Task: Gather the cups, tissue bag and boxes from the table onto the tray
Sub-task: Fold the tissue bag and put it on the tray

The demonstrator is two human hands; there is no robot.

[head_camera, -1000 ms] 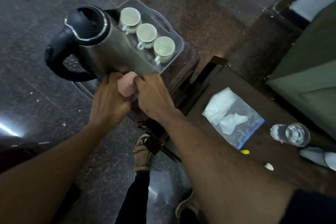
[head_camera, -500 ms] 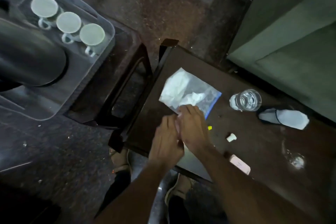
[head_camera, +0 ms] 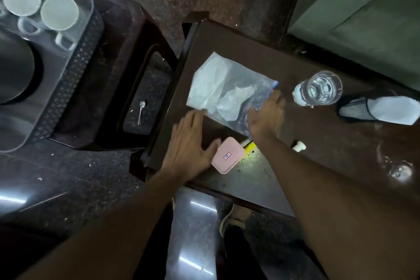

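**Cups are on the tray; bag and pink box still on the table**

At the upper left of the frame the tray (head_camera: 75,57) already carries two white cups (head_camera: 59,12) side by side, with a dark kettle (head_camera: 13,68) crowding its left part. That portion of the job looks finished, as far as I can see from here.

Moving toward the centre, the left hand (head_camera: 188,145) is spread flat and open over the dark table (head_camera: 318,154), its fingertips at the near corner of the tissue bag (head_camera: 227,91) and its thumb against the pink box (head_camera: 228,155). It grips nothing.

Just right of centre, the right hand (head_camera: 264,116) rests open on the bag's lower right edge, fingers pressing the plastic but not yet closed around it.

Further right stand a water glass (head_camera: 318,88) and a dark pouch (head_camera: 377,109), neither touched.

By my reckoning the bag and the box both remain to be carried over to the tray.
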